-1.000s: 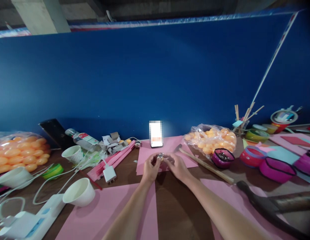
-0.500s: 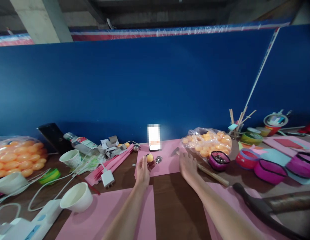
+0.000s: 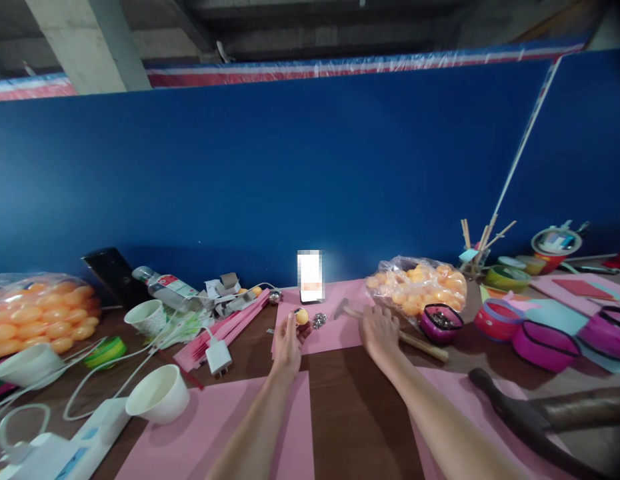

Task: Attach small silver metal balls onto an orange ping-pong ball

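On the far sheet of pink paper [image 3: 335, 339], my left hand [image 3: 290, 347] has its fingers closed around a small orange-yellow ball [image 3: 302, 316], like a ping-pong ball. A dark spot shows on the ball's upper left side. Just right of the ball lies a small pile of shiny metal pieces [image 3: 319, 321], too small to name surely. My right hand [image 3: 381, 331] is closed over the wooden handle of a small hammer [image 3: 424, 347], low over the table. The hammer's grey head points left toward the metal pile. My right palm hides the middle of the handle.
A bright phone [image 3: 310, 277] stands behind the pink paper. Bags of orange balls [image 3: 425, 283] sit right and far left. Near the right hand is a purple container [image 3: 441, 325] of metal bits. A large claw hammer [image 3: 510, 413], white cup [image 3: 159, 395] and power strip [image 3: 97, 430] lie closer.
The small hammer has shifted and turned slightly under my right hand, so its head now shows more clearly at the left. My left hand still holds the ball. The view has shifted slightly.
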Demonstrator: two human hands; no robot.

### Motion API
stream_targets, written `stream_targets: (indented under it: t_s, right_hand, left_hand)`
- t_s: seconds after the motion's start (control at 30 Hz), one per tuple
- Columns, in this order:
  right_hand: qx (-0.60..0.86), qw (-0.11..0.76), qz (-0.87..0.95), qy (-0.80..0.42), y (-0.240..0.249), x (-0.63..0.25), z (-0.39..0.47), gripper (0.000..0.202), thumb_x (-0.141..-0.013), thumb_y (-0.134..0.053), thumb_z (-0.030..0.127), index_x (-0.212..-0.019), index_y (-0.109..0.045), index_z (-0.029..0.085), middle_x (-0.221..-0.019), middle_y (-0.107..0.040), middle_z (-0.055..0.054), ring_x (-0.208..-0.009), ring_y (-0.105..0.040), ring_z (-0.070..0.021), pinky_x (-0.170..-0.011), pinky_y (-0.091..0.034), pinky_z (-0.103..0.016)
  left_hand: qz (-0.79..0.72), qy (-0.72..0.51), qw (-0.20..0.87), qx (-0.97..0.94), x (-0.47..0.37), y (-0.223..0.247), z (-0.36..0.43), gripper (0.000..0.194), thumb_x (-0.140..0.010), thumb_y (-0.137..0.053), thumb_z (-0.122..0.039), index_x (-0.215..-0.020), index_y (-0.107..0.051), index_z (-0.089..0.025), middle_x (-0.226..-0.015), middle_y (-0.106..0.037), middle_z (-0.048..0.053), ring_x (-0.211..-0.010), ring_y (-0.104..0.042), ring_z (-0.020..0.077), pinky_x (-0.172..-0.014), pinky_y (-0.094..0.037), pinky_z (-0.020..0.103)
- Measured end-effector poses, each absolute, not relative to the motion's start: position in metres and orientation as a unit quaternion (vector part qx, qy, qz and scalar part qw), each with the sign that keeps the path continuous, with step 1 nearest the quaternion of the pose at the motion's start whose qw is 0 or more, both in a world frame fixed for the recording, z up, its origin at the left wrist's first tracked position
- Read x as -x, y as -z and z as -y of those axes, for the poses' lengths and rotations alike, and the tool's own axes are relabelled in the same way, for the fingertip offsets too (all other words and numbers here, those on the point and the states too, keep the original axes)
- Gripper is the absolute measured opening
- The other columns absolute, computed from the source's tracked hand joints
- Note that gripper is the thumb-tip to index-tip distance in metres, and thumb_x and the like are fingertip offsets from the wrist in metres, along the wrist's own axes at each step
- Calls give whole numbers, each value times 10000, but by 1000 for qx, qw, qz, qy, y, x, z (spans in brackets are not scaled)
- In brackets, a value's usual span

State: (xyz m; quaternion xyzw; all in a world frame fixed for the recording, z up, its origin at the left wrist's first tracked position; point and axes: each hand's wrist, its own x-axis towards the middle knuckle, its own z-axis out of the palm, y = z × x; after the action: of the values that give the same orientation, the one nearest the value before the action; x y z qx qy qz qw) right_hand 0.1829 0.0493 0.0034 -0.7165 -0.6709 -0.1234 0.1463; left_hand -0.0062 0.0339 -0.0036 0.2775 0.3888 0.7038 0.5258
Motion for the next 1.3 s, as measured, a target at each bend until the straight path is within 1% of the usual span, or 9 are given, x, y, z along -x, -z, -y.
stream_targets:
  t_s: [0.1,0.23,0.4,0.57,0.67,0.8,0.93,1.13,1.3]
  right_hand:
    - [717,135,674,119,-2,-184,-50,262,-839,-333,122,-874,-590,156,-934,-570,-139,-886,-488,-249,-691,-307,-342]
    - [702,142,684,138,-5,-183,-49,257,-836,-338,103,-877,-584,164,-925,-569,-124,-847,-501,-230,-687,-302,-333]
    - [663,200,698,181,-17,-179,-44,256,-857,-329,152,-904,-579,177,-905,-577,-118,-864,-485,-239,-749,-284,-359]
    - [592,268,733,198,-32,-173,-34,270,-884,-313,196,-992,-559,217,-864,-594,-66,-835,-471,-209,-843,-238,-357]
    - [544,280,767,194,-35,-168,-28,262,-894,-317,237,-973,-567,224,-828,-595,-55,-804,-471,-193,-786,-259,-315]
    - [526,281,781,185,-32,-163,-26,289,-906,-299,263,-866,-579,204,-744,-583,-49,-712,-482,-167,-660,-262,-276]
    - [532,293,772,185,-28,-161,-26,297,-910,-292,266,-851,-574,193,-714,-578,-43,-689,-495,-157,-631,-261,-269]
    - [519,289,782,189,-27,-161,-27,266,-907,-312,259,-869,-569,204,-702,-576,-35,-663,-493,-152,-616,-258,-270]
    - [509,315,774,207,-26,-162,-28,220,-896,-350,235,-922,-564,195,-709,-577,-36,-671,-493,-147,-615,-263,-262]
  left_hand:
    - [-374,-707,531,-280,8,5,-34,332,-660,-654,-360,-899,-574,-143,-797,-627,39,-720,-624,125,-718,-505,277]
    - [-377,-701,527,-297,9,7,-36,390,-617,-707,-233,-971,-555,-167,-829,-607,17,-734,-612,95,-757,-487,250]
    - [-417,-685,495,-334,9,10,-37,409,-641,-682,-286,-1008,-549,-164,-821,-612,26,-718,-608,96,-759,-487,269]
    - [-468,-667,443,-375,6,11,-35,482,-604,-695,-322,-1042,-538,-195,-908,-614,40,-719,-613,119,-657,-502,254]
    - [-458,-674,439,-378,4,11,-34,470,-584,-702,-315,-1006,-534,-195,-957,-595,41,-718,-610,123,-633,-499,255]
    - [-467,-660,430,-402,4,9,-34,451,-583,-697,-270,-999,-545,-180,-918,-598,44,-711,-597,120,-634,-480,253]
    - [-477,-655,412,-418,4,7,-34,445,-607,-670,-229,-1031,-540,-182,-865,-596,33,-728,-581,118,-670,-468,255]
    - [-457,-655,420,-432,4,9,-35,432,-614,-655,-207,-1032,-544,-193,-961,-596,47,-792,-586,139,-710,-468,275]
    - [-463,-654,414,-432,5,9,-35,422,-617,-656,-210,-1026,-554,-188,-938,-607,53,-805,-588,153,-726,-468,292]
